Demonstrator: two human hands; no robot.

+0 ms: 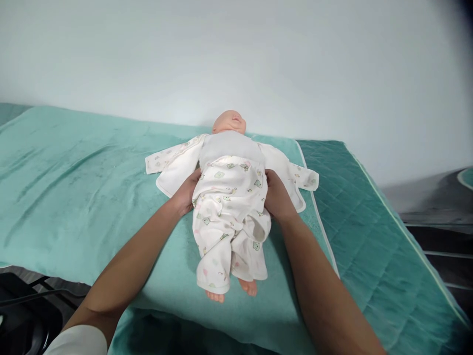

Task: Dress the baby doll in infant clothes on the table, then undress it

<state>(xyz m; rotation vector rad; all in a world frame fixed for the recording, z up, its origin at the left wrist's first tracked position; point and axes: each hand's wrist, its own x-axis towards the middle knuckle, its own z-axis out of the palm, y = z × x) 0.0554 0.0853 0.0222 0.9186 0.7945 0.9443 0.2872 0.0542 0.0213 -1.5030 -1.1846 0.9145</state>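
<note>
A baby doll [229, 123] lies on its back, head toward the wall and feet toward me. White printed baby pants [225, 197] cover its legs and reach up over the lower belly, with both bare feet sticking out of the cuffs. Under the doll a white printed baby shirt [177, 162] is spread open, sleeves out to either side. My left hand [188, 192] is closed on the left edge of the pants near the waist. At the opposite side, my right hand [277, 195] grips the pants too. The fingertips of both hands are partly hidden by the cloth and the doll.
Beneath the doll is a light green blanket [92, 197] over a bed. A darker green quilted cover [362, 222] shows at the right. The white wall [236, 59] stands right behind the doll's head. A black object [25, 310] sits on the floor at lower left.
</note>
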